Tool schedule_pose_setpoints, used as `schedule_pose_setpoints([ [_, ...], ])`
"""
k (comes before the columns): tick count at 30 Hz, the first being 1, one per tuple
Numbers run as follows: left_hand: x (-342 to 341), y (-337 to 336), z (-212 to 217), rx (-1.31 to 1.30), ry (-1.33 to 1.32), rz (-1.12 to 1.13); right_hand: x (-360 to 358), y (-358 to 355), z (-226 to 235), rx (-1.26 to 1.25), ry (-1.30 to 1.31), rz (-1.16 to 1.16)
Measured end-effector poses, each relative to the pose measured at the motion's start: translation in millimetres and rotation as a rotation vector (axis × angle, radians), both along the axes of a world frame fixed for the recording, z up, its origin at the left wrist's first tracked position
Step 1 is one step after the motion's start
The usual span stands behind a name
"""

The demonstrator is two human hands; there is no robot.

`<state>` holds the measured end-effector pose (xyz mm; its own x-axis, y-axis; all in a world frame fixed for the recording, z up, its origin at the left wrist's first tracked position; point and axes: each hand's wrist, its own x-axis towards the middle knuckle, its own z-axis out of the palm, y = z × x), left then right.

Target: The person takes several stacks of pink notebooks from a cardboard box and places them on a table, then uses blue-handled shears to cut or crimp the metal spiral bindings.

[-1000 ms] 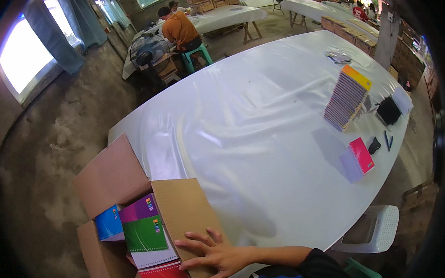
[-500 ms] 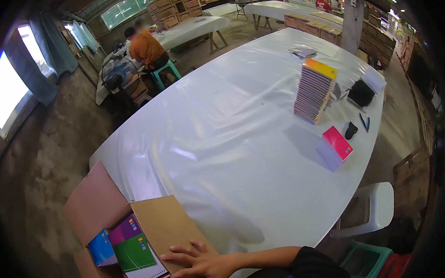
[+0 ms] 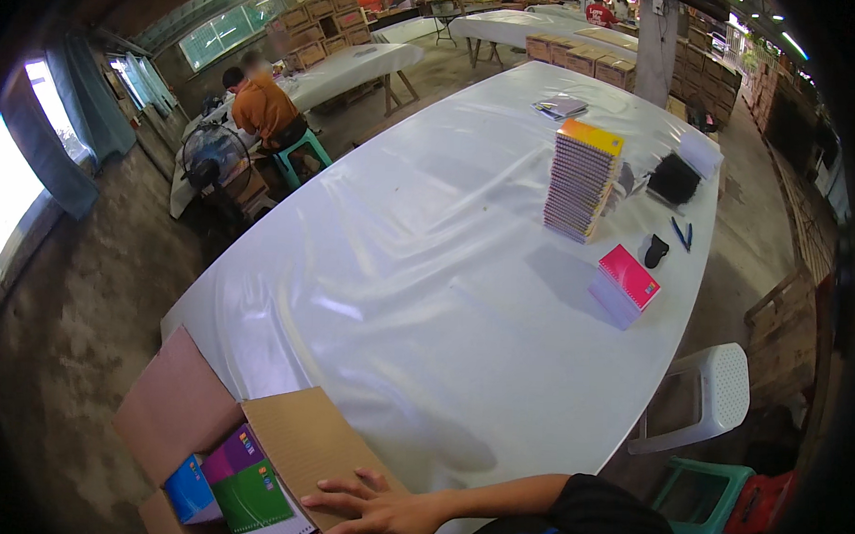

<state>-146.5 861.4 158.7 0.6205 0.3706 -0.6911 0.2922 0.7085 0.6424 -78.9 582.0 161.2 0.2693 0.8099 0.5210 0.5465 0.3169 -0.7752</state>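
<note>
My right hand (image 3: pixel 381 512) comes in from the lower right and lies palm down on a cardboard box's raised flap (image 3: pixel 311 432). Its fingers are spread and reach over the flap's edge toward the contents; the hand is open and holds nothing. Inside the open cardboard box are spiral notebooks: a green notebook (image 3: pixel 252 501), a purple notebook (image 3: pixel 228 460) and a blue notebook (image 3: pixel 190 489). White page edges show beside the green one. The lower picture edge cuts off the box's near side. My left hand is out of sight.
On the white-covered table (image 3: pixel 425 323) stand a tall stack of spiral notebooks (image 3: pixel 581 183) and a shorter pink-topped stack (image 3: pixel 629 279). Near them lie blue-handled pliers (image 3: pixel 682 234) and a black object (image 3: pixel 656 250). A white stool (image 3: pixel 720 390) stands right; a person (image 3: pixel 266 109) sits far left.
The whole view has shifted slightly, so the table and stacks appear a little further left. My right hand stays spread on the box flap.
</note>
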Motion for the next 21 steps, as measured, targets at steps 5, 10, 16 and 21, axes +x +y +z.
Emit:
schedule_pose_setpoints([
  [5, -4, 2, 3, 0.008, -0.011, 0.014, 1, 3, -3, 0.019, 0.007, 0.013],
  [10, -11, 7, 5, 0.015, -0.02, 0.04, 1, 6, -7, 0.052, -0.01, -0.006],
  [16, -34, 19, 4, 0.019, -0.032, 0.099, -1, 5, -8, 0.016, 0.009, 0.025],
  [21, -69, 34, 4, 0.022, -0.092, 0.151, 0, 3, -9, 0.027, 0.0, 0.018],
])
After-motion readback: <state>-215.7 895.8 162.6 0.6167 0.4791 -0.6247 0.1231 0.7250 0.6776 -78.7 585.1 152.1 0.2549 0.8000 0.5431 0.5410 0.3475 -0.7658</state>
